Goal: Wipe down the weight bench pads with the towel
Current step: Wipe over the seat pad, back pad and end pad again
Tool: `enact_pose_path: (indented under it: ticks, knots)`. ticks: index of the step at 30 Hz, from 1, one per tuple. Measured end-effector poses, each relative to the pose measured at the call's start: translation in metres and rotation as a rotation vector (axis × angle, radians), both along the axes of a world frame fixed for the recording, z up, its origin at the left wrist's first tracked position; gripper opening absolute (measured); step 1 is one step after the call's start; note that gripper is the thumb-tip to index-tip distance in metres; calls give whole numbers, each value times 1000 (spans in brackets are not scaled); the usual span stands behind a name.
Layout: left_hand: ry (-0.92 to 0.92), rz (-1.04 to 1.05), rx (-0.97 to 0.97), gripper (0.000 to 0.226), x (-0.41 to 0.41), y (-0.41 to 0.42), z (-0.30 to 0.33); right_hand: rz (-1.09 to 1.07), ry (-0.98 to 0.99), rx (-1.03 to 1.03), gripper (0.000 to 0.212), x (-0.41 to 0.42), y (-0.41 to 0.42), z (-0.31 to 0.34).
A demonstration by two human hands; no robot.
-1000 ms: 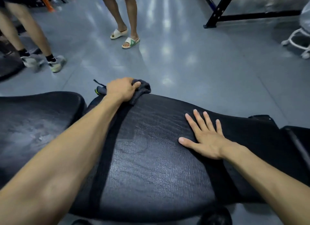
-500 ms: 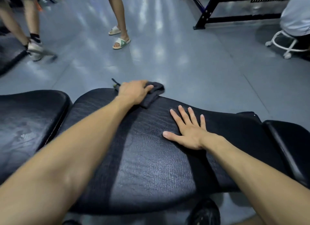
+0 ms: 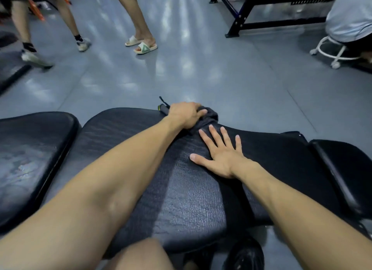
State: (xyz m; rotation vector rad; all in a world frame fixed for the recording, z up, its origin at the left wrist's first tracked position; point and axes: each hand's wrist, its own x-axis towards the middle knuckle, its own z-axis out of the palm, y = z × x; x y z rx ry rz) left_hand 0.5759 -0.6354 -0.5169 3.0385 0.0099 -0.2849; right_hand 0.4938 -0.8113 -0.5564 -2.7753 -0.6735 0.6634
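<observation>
**Towel worked along far edge of pad**

Since the earlier frame, left hand slid the towel rightward along the pad's far edge, close to the right hand. Left fingers curled, gripping bunched dark towel; right lay flat, fingers spread, holding nothing, bracing on the bench pad. Towel judged soft, light, best gripped bunched. Pad looked firm, cracked vinyl. No legible writing seen

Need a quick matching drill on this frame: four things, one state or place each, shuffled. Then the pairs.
1. left hand
2. right hand
3. towel
4. white stool

A. flat on the middle pad, fingers spread
B. on the floor, far right
C. bunched at the pad's far edge
D. holds the towel

Pairs: 1-D, 2-A, 3-C, 4-B
</observation>
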Motion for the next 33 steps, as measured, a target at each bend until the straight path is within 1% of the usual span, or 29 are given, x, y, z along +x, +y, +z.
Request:
enact_pose_path:
  ticks: [3,6,10,13,16,21,25,29,31,33]
  knots:
    - [1,-101,-55,51,2,1,-5,-15,-5,13,96,-1,0,-1]
    - [-26,-114,-125,47,-1,38,1,-27,-16,17,95,-2,0,-2]
    - [-94,4,-74,48,-16,126,17,-40,-32,18,94,-3,0,-4]
    - [-160,101,-93,45,-36,188,24,-51,-35,22,94,-4,1,-5]
    - [-192,137,-89,43,-41,194,22,-55,-34,24,94,-4,1,-4]
    - [-163,166,43,45,-27,158,18,-32,-33,50,91,-3,-2,-6]
    - [-150,95,82,45,-14,102,9,83,-29,56,89,-1,-16,-4]
    - [-132,-4,47,47,2,9,-12,229,-77,85,82,3,-68,4]
    - [-105,-92,10,45,8,-56,-27,227,-71,29,84,6,-109,4]
    - [-71,-183,-36,44,9,-124,-44,158,-28,-75,91,8,-156,3]
